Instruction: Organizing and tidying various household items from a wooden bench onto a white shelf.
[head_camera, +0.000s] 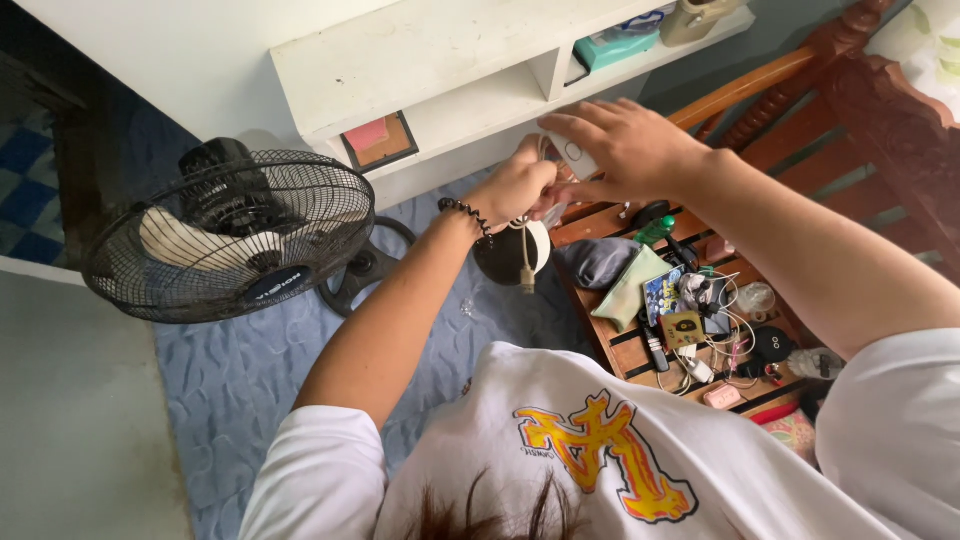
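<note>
Soft, even daylight, faint shadows, sharp focus, wide-angle bending at the edges.

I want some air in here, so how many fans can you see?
1. A black standing fan is on the floor at left, beside the blue mat and below the white shelf. Others may be out of view.

Teal tissue pack (617, 45) lying in the right compartment of the white shelf (420, 50), soft and rectangular, with a white-and-blue top. Small flat packet (662, 294) among the clutter on the wooden bench (640, 350), rectangular, blue with a colourful picture. Just beside it, nearer the bench's front edge, a small square yellow-brown card (684, 328). On the black fan (230, 235), a dark oval label (273, 286) at the centre of the grille.
</note>
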